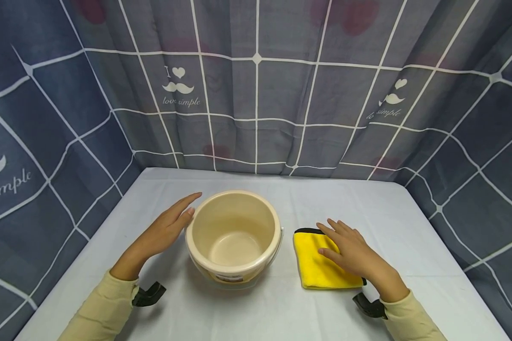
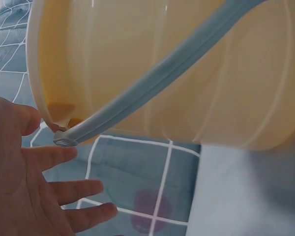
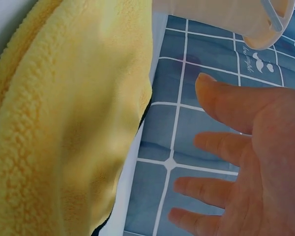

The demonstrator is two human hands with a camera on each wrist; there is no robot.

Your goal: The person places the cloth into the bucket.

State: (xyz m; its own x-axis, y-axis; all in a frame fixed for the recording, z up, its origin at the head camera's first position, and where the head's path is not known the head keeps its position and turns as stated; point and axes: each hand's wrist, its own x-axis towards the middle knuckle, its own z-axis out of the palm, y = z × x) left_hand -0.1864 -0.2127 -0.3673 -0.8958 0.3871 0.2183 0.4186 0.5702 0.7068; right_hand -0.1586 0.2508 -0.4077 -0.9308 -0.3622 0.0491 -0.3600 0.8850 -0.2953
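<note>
A cream plastic bucket stands upright on the table, its inside bare. Its pale grey handle hangs down along the side in the left wrist view. My left hand is beside the bucket's left rim with fingers extended; whether the thumb touches the rim I cannot tell. To the right of the bucket lies a folded yellow cloth with black edging. Over that cloth hovers my right hand, fingers spread and straight. The right wrist view shows a gap between this hand and the fleecy cloth.
A white cloth covers the table. Dark blue-grey curtains with white grid lines rise behind it and at both sides. Black straps stick out at the wrists by the beige sleeves.
</note>
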